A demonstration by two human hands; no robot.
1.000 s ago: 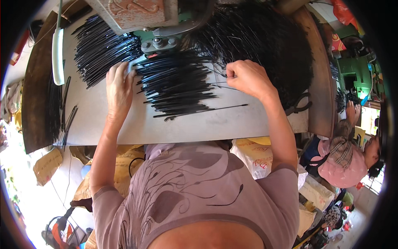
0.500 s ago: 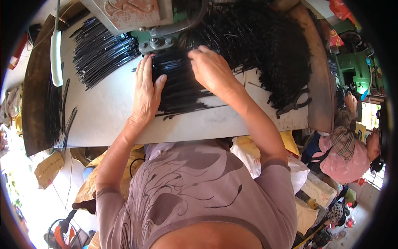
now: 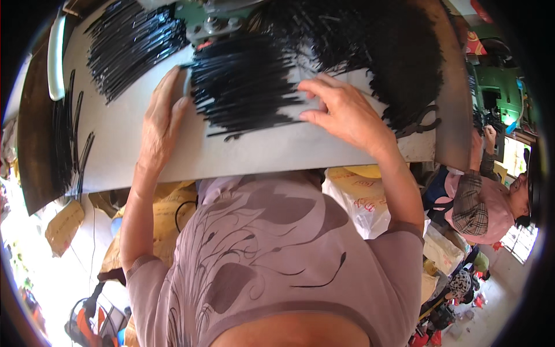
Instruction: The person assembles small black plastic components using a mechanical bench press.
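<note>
A bundle of thin black strips (image 3: pixel 243 87) lies roughly lined up on the pale metal tabletop (image 3: pixel 173 165) in front of me. My left hand (image 3: pixel 163 118) is upright at the bundle's left end, fingers extended and a small gap from the strips. At the right end, my right hand (image 3: pixel 344 110) has its thumb and fingers apart, the fingertips close to the uneven strip ends. Nothing shows in either hand. Just beyond the bundle is the green machine's bolted metal part (image 3: pixel 213 26).
Another stack of black strips (image 3: pixel 136 49) lies at the far left, with a tangled heap (image 3: pixel 399 58) at the right. Pliers (image 3: pixel 425 122) rest beside the heap. Loose strips (image 3: pixel 63 133) line the left edge. A co-worker in pink (image 3: pixel 480 202) sits at the right.
Both hands have moved apart, away from the bundle's ends; the right one has come off its top. The view has shifted, so the table sits higher in the picture.
</note>
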